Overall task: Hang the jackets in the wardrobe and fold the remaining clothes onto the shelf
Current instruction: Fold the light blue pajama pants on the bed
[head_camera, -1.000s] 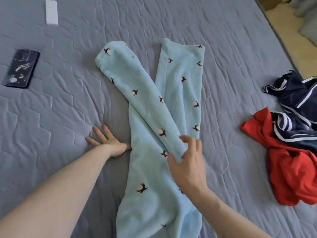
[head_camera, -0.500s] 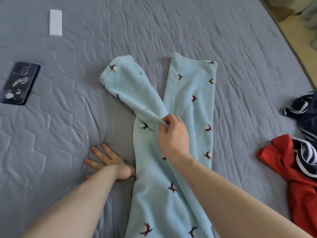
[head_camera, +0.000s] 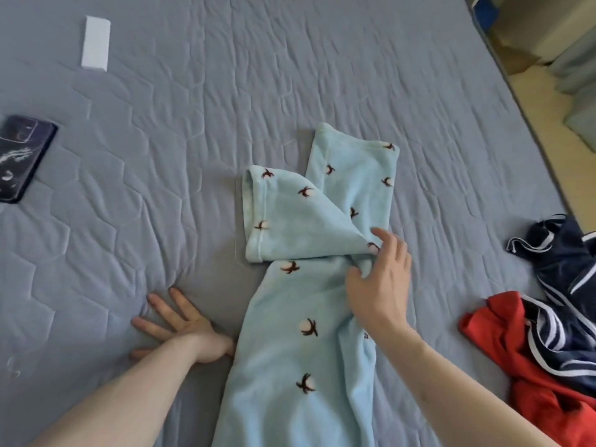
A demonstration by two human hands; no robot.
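Light blue fleece trousers [head_camera: 300, 317] with small dark motifs lie lengthwise on the grey quilted bed [head_camera: 258, 75]. One leg lies straight; the other is pulled across it, its cuff turned sideways at the left. My right hand [head_camera: 380, 285] pinches a bunched fold of that leg between thumb and fingers, right where the two legs cross. My left hand [head_camera: 180, 327] lies flat on the bed with fingers spread, its heel touching the left edge of the trousers.
A red garment [head_camera: 516, 366] and a navy garment with white stripes [head_camera: 564, 269] lie heaped at the bed's right side. A dark phone [head_camera: 22, 156] and a white box [head_camera: 95, 43] lie at the far left. The bed's edge and the floor [head_camera: 548, 91] are at upper right.
My right hand took hold of the left trouser leg and dragged it rightwards over the other leg, so its cuff swung in from the far left. My left hand stayed flat.
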